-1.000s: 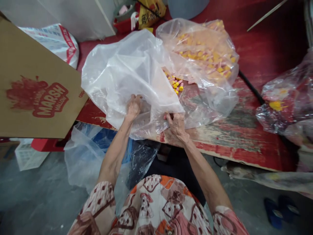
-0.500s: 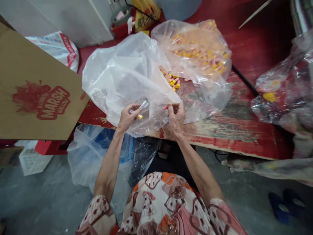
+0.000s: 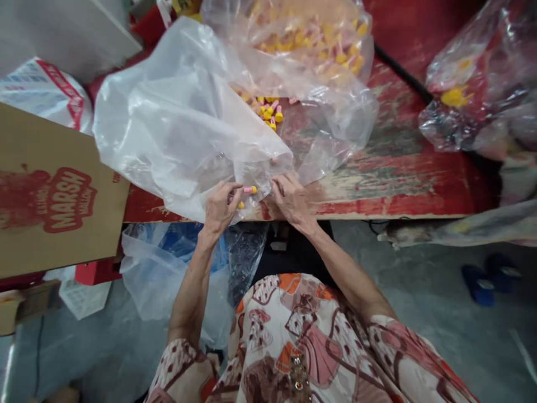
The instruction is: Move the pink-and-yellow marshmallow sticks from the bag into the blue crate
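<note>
The person's left hand (image 3: 221, 208) is at the front edge of a worn red table (image 3: 398, 196), its fingers curled in and the gap between thumb and forefinger narrow; right at their tips is a small pink piece with a yellow end (image 3: 250, 190), though I cannot tell whether they pinch it or it merely lies against them. A second yellow tip (image 3: 240, 205) shows just below, close to the same fingers. The right hand (image 3: 291, 198) is a little way off on the other side of that piece, at the lower edge of a cloudy white plastic bag (image 3: 168, 123), thumb and fingers drawn close together; whether film is caught between them I cannot make out. The white bag spreads across the table beyond the left hand, and past its slanting edge a small heap of pink and yellow pieces (image 3: 271, 113) lies in view. Behind that, a clear bag (image 3: 335, 120) has many more of them showing through its film. To the left stands a cardboard box (image 3: 25, 224) printed with MARSH MALLOW in red, near a white sack (image 3: 42, 92) with a red band; to the right is a crumpled plastic-wrapped bundle (image 3: 455, 101), and blue slippers (image 3: 478, 285) rest on the floor
</note>
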Demonstrator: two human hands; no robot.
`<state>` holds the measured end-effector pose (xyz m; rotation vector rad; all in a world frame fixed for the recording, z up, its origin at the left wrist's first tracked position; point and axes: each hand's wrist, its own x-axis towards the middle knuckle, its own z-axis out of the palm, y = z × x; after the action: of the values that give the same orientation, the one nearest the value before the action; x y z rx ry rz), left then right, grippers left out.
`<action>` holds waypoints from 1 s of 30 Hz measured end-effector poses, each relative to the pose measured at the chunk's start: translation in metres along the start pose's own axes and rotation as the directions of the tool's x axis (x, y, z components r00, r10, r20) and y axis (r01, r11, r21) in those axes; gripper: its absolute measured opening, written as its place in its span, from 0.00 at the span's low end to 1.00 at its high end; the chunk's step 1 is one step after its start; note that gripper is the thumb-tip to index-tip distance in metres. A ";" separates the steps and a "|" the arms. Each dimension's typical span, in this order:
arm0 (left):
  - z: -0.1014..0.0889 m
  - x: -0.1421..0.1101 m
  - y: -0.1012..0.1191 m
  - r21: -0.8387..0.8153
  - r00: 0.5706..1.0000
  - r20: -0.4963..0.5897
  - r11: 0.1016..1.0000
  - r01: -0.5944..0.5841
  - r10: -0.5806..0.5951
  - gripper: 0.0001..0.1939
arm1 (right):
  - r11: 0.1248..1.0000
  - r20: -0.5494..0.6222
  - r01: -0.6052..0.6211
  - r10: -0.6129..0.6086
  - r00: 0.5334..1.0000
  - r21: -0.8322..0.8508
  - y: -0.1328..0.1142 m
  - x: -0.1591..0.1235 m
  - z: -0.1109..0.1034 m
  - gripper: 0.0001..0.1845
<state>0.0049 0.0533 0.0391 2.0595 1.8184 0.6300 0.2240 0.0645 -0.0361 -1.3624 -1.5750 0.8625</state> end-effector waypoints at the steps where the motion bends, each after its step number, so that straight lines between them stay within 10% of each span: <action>1: 0.001 0.002 0.005 0.085 0.999 0.031 0.995 -0.042 0.040 0.11 | 1.000 -0.066 -0.010 0.009 0.998 -0.014 0.005 0.000 -0.006 0.17; 6: 0.012 0.015 0.030 0.305 0.979 0.203 0.950 -0.074 0.011 0.09 | 0.992 -0.282 -0.111 0.121 0.952 0.054 0.021 -0.001 -0.021 0.18; 13: 0.013 0.036 0.022 0.174 0.950 0.309 0.985 -0.011 -0.044 0.02 | 0.991 -0.250 -0.112 0.127 0.960 0.074 0.019 -0.003 -0.018 0.17; 30: 0.059 0.018 0.025 0.020 0.999 -0.006 0.999 -0.051 0.051 0.03 | 0.999 -0.364 -0.041 0.040 0.931 0.005 0.033 0.015 -0.032 0.26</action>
<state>0.0584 0.0703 0.0032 2.1249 1.7879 0.6352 0.2659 0.0833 -0.0511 -1.4654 -1.2639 0.5883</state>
